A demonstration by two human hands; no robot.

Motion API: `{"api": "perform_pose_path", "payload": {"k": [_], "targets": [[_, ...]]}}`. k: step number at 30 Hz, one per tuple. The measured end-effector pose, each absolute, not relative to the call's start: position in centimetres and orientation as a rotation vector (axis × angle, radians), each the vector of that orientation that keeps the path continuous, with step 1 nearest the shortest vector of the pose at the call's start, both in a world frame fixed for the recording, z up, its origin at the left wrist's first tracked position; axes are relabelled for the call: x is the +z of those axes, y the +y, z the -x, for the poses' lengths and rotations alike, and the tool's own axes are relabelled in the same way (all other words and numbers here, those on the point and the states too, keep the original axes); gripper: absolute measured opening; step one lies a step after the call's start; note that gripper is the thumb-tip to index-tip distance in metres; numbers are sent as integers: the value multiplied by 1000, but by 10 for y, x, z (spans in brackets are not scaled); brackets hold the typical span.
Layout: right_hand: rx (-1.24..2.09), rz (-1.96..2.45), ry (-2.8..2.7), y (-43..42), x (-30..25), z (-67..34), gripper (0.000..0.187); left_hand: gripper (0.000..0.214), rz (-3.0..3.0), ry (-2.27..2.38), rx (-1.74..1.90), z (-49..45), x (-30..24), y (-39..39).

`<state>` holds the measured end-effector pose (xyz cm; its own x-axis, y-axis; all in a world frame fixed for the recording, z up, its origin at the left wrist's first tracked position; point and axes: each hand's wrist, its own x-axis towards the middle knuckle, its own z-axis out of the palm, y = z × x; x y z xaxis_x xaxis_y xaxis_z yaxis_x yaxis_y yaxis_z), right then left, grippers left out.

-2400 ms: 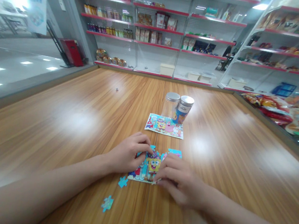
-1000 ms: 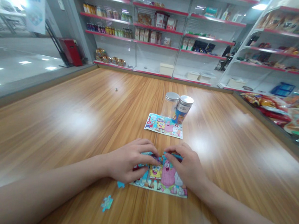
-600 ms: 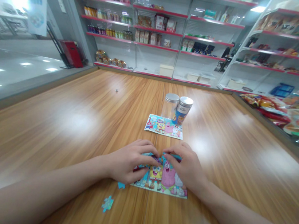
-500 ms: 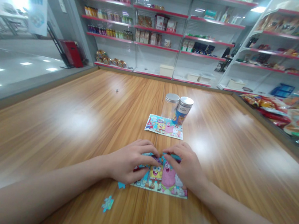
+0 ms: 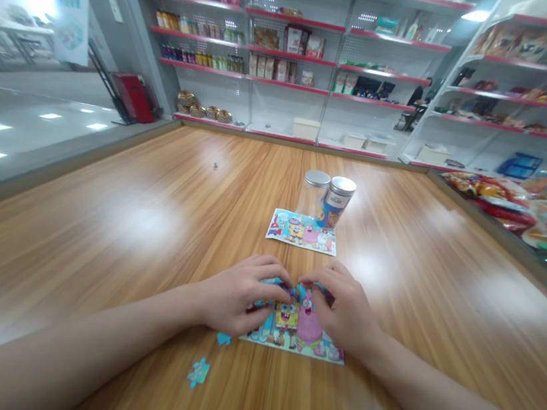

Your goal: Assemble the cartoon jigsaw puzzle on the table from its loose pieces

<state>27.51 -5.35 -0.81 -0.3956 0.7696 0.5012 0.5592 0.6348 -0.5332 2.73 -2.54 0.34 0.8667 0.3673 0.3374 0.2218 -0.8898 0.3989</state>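
A mostly assembled jigsaw puzzle (image 5: 287, 318) with a yellow square cartoon figure and a pink one lies flat on the table in front of me. My left hand (image 5: 246, 293) is bent over its left side, thumb and fingertips closed on the upper part. From the other side, my right hand (image 5: 348, 307) curls its fingers and thumb over the upper right of the puzzle, hiding that corner. The two sets of fingertips almost meet at the top middle. A loose blue-green jigsaw piece (image 5: 199, 372) lies below my left wrist, and another blue piece (image 5: 223, 338) shows under the left hand.
Beyond the puzzle lies a picture card (image 5: 300, 235) with the same cartoon figures. A clear jar (image 5: 313, 197) and a printed can (image 5: 337, 203), both with silver lids, stand behind it. Bagged goods (image 5: 519, 210) are at the right; stocked shelves (image 5: 288, 55) line the back.
Fingers of my right hand have shifted slightly over the puzzle's upper right, covering more of the blue there. My left hand stays in place. The whole view has moved by a hair.
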Motion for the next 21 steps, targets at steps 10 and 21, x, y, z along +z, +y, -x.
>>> {"api": "perform_pose_path", "payload": {"k": [10,21], "targets": [[327,673,-2370,-70,6,-268,28,30,-2481,582,785,-25,-3,-18],[-62,300,-2882,-124,10,-230,38,27,-2618,600,695,-28,-6,-19]]}}
